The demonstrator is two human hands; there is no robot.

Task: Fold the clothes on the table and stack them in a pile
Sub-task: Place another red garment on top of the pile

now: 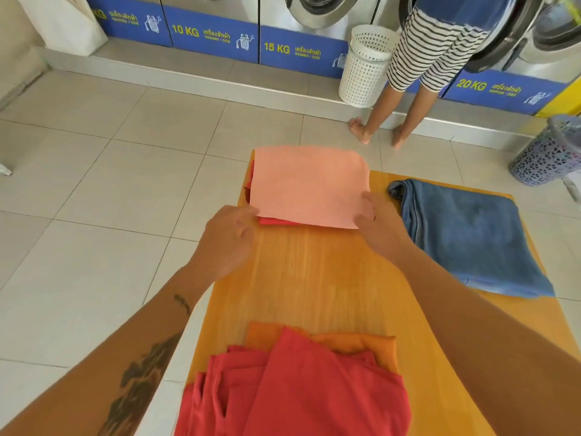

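Resting on the far part of the bench, the folded pink cloth sat on top of a folded red cloth, whose edge peeked out along the pile's left and near sides. The pink cloth's long axis ran left to right, and both hands met its near edge: the left hand at the near left corner, the right hand at the near right corner. The left fingers looked loosely curled and just touching the corner; whether they pinched it could not be told. The right fingers lay spread flat on the cloth, seemingly pressing or smoothing it. Both hands were about equally close, so squaring the pile seemed the step in hand. The pink cloth looked flat, thin and neatly rectangular, with a slightly rounded far right corner. To the right lay a blue towel, folded but apart from the pile, partly overhanging the bench's right edge. Near the person lay a loose red garment over an orange cloth, unfolded. The next move probably meant drawing back toward this near heap, well apart from the pile.
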